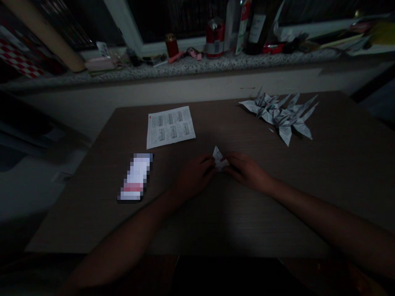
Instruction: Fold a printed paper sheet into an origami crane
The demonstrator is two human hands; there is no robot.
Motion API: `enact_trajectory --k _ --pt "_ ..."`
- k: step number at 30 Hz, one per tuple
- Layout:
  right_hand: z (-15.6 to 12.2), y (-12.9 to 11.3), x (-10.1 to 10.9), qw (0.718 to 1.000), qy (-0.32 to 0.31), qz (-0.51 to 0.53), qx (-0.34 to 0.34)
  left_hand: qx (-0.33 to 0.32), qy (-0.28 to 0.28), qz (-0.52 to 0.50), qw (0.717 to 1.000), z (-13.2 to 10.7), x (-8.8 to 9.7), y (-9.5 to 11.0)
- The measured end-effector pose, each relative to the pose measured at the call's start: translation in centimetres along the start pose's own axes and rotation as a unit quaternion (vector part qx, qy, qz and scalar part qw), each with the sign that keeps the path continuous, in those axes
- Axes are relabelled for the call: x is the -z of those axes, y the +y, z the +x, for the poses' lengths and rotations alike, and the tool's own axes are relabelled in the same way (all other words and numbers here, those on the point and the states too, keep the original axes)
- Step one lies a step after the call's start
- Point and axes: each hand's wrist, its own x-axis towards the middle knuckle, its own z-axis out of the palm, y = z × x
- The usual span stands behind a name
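Note:
A small folded piece of printed paper [219,163] lies on the table between my hands, its pointed tip facing away from me. My left hand [197,170] holds its left edge, with the fingers closed against the paper. On the other side my right hand [245,168] grips the right edge between thumb and fingers. Beyond them, at the back right, sits a cluster of folded paper cranes [282,113] made of similar printed sheets. A flat printed sheet [171,127] rests at the back left.
A lit phone [135,179], its screen blurred, lies left of my hands on the brown table [101,164]. Behind the table runs a speckled stone windowsill [182,70] with a red can [215,39], a small red jar [171,45], a dark bottle [256,31] and other clutter.

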Motion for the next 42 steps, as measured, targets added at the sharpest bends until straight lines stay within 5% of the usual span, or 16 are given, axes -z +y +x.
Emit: enact_trajectory --k 14,23,33,42 --pt "0.5 0.0 0.1 0.996 0.037 0.013 -0.075 0.082 0.004 -0.02 0.996 0.6 0.3 0.3" --pt "0.0 0.4 -0.4 0.996 0.07 -0.05 0.004 0.045 0.029 -0.04 0.998 0.6 0.1 0.0" --pt "-0.2 -0.2 0.3 0.99 -0.004 -0.119 0.072 0.067 0.005 0.07 0.995 0.1 0.8 1.3" --pt "-0.2 -0.8 0.7 0.988 0.003 -0.126 0.086 0.048 -0.008 0.024 0.999 -0.1 0.9 -0.1"
